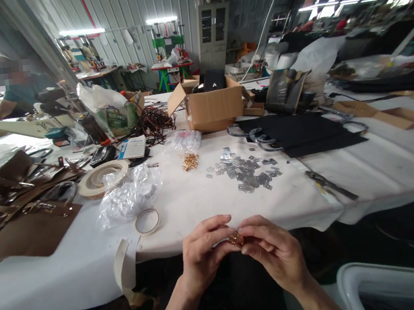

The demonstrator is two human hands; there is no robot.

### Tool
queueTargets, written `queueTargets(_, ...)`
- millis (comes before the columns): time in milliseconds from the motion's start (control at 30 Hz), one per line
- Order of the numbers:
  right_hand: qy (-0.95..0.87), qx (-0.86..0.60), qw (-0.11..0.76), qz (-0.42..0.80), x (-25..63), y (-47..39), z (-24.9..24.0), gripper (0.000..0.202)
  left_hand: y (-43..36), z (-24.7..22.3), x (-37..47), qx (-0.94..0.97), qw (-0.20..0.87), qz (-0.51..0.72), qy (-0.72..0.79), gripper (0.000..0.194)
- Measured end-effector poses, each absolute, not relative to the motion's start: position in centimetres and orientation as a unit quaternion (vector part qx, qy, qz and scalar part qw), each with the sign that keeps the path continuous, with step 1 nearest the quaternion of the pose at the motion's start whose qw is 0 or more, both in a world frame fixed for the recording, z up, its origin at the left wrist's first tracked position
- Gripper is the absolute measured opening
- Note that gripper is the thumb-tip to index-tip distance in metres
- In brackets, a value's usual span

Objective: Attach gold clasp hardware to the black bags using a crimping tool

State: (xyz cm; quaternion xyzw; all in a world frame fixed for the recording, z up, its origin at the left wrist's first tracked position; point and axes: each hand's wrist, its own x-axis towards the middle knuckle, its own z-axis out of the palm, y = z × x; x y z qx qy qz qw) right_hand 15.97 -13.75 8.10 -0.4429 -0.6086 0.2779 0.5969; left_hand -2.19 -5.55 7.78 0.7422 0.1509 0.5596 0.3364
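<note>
Gold piece (236, 239) is pinched in the fingertips of both hands, left hand (202, 248) and right hand (278, 247), at the near edge of the bench (188, 205). Beyond, gold parts (190, 161) are heaped left of scattered metal plates (249, 174). Tape roll (138, 229) is laid beside a plastic bag (125, 197). Farther back, an open carton (214, 106) is seen.

A green-framed machine (168, 43) and parts-strewn worktable (197, 201) mark this as a workshop.
</note>
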Motion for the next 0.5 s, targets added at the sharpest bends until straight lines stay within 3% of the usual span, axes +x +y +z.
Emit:
queueTargets(233, -0.643, -0.442, 0.579, 0.239, 16.26, -13.85, 7.66, 0.031, -5.80, 8.38, -2.26, 0.735, 0.407, 0.520, 0.156, 0.025)
queueTargets(500, -0.600, -0.445, 0.612, 0.259, 15.58, -13.83, 7.61, 0.026, -5.37, 7.97, -2.25, 0.769, 0.320, 0.532, 0.153, 0.023)
